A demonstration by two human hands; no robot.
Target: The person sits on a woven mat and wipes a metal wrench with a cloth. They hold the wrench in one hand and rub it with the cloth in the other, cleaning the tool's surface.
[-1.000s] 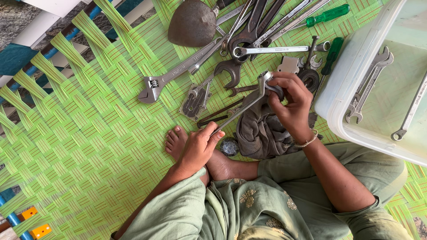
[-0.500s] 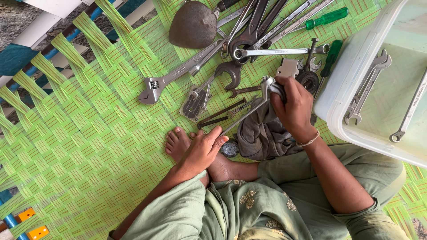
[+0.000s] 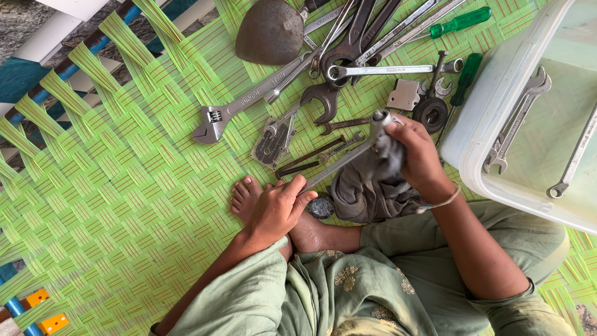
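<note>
In the head view, a person sits on a woven green mat [image 3: 124,186] with a bare foot [image 3: 249,196] tucked in front. The left hand [image 3: 277,208] rests on that foot, its fingers pinched around the lower end of a long silver spanner [image 3: 342,158]. The spanner slants up and to the right from this hand, its open head [image 3: 377,118] held clear of the mat. The right hand [image 3: 420,158] closes around a grey rag [image 3: 370,180], pressing a fold of it against the spanner's shaft just below the head; the rest of the rag hangs down to the mat beside the foot.

Taking the spanner as the landmark: just left of its shaft lie a flat grey metal plate [image 3: 272,143] and two thin dark rods [image 3: 308,158]. Further left an adjustable wrench [image 3: 242,106] lies at a slant. Above the spanner's head sits a heap of larger wrenches [image 3: 348,50], a ring spanner [image 3: 385,70] and a rounded dark stone [image 3: 268,31]. Above and right of the head are a small pale plate [image 3: 404,95], a dark round part [image 3: 430,112] and two green-handled screwdrivers [image 3: 460,23]. Well to the right stands a white plastic tub [image 3: 491,106] with several spanners [image 3: 516,121] inside. Below the shaft, touching the foot, lies a small round grey object [image 3: 321,205].
</note>
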